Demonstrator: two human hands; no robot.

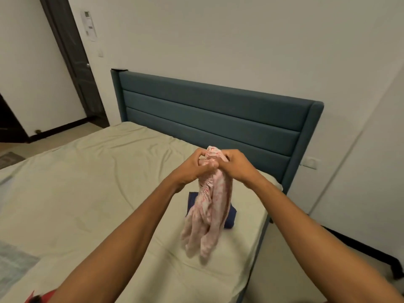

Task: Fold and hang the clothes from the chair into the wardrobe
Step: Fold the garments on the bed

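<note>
— Where's the garment?
— Your left hand and right hand grip the pink garment bunched at its top; it hangs above the bed, over a folded navy cloth.

No legible text; print on the wall notice too blurred.

open sheet left of hands, folded navy cloth below, headboard behind

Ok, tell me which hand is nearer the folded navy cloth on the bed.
Neither clearly. Left hand and right hand both grip the pink garment above the navy cloth, one either side.
</note>
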